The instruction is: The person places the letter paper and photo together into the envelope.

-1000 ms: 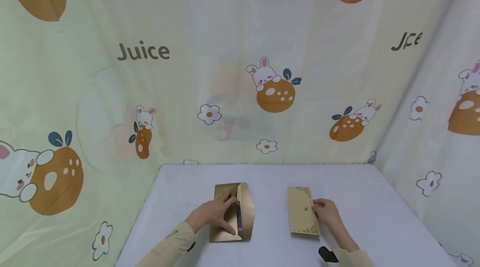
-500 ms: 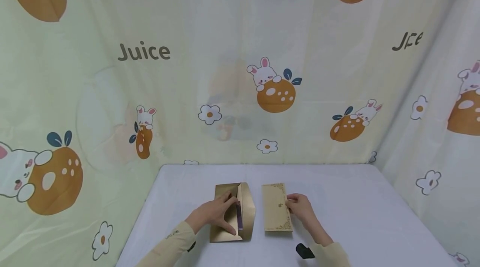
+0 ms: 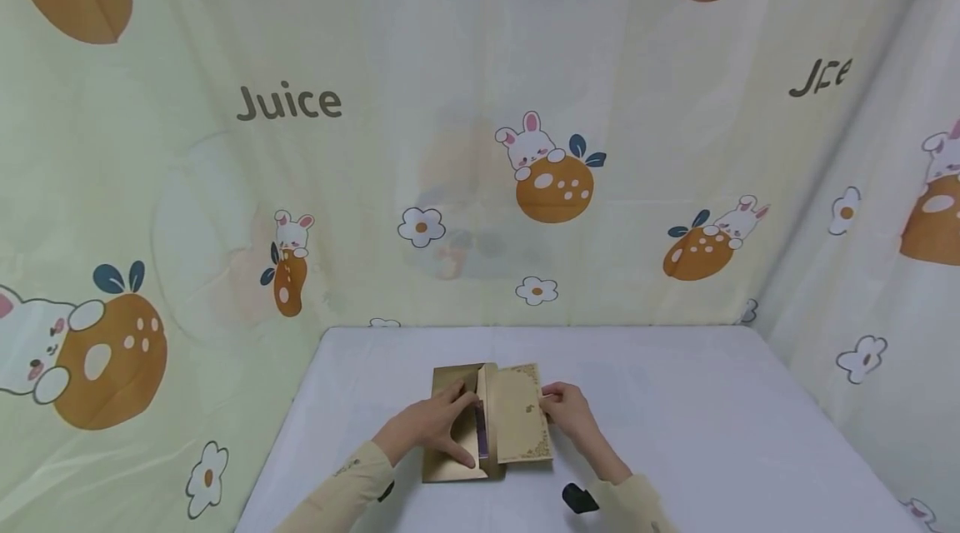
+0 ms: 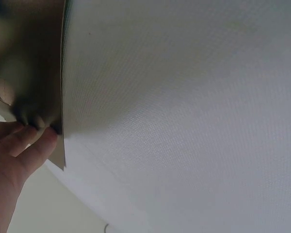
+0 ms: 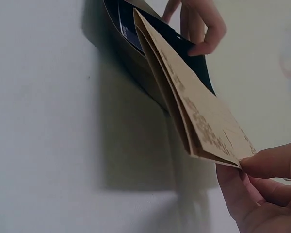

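Note:
In the head view a gold envelope lies at the middle of the table, its flap unfolded to the right. My left hand holds the edge of its mouth, thumb and fingers spread apart along it. A dark purple strip shows inside the mouth. My right hand pinches the right edge of a folded cream card with ornate corner patterns. The card's left edge overlaps the flap. In the right wrist view the card tilts, its far end at the gaping envelope mouth.
White cloth covers the table. A curtain printed with rabbits, oranges and flowers hangs behind and at both sides. A black object sits beside the right sleeve.
My right hand has carried the card leftward from the right side of the table until it overlaps the envelope's flap. My left hand and the envelope have stayed in place.

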The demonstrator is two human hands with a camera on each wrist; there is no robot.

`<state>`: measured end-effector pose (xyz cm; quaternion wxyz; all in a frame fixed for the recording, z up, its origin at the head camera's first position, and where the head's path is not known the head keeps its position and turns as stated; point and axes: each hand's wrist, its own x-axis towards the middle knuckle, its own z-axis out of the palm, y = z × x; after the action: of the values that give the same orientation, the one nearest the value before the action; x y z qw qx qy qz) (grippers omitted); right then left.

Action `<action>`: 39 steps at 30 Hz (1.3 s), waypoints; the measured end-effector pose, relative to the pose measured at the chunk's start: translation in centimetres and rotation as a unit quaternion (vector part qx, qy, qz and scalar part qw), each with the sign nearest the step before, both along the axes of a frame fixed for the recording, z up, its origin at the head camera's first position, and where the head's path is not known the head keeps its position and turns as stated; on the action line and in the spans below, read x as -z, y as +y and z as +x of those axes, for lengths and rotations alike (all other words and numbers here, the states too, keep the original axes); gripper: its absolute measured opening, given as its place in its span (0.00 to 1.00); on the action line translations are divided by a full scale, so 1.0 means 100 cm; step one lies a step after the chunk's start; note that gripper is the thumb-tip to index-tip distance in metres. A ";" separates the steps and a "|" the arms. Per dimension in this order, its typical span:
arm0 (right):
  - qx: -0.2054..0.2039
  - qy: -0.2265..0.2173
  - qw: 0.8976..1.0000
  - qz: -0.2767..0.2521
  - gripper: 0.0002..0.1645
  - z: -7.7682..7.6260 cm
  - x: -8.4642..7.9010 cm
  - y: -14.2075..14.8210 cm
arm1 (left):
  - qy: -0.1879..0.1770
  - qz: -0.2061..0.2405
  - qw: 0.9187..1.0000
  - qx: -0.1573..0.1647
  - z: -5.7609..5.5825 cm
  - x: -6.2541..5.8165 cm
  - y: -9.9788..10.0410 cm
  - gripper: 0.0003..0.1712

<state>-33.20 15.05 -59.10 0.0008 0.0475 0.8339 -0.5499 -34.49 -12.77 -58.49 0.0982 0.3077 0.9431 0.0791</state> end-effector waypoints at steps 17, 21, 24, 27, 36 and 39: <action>-0.018 0.010 1.000 0.023 0.14 -0.008 0.008 -0.037 | -0.005 -0.007 1.000 -0.004 0.000 -0.003 -0.001 0.62; -0.023 0.011 0.999 0.029 0.14 -0.008 0.013 -0.045 | 0.001 -0.009 1.000 -0.002 0.000 -0.003 0.000 0.63; -0.029 0.016 0.999 0.031 0.14 -0.008 0.016 -0.051 | 0.004 -0.011 1.000 -0.002 0.000 -0.003 0.000 0.63; -0.036 0.020 0.999 0.029 0.14 -0.007 0.017 -0.057 | 0.004 -0.013 1.000 -0.004 -0.001 -0.003 0.001 0.63; -0.054 0.044 0.997 0.026 0.14 -0.004 0.014 -0.076 | 0.009 -0.011 1.000 -0.003 -0.002 -0.002 0.001 0.64; -0.058 0.056 0.996 0.034 0.14 -0.004 0.012 -0.080 | 0.009 -0.012 1.000 0.001 -0.001 -0.002 0.001 0.64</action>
<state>-33.57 7.00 -60.32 -0.0152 -0.0320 0.8520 -0.5224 -34.63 -12.67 -58.29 0.0930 0.3081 0.9446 0.0650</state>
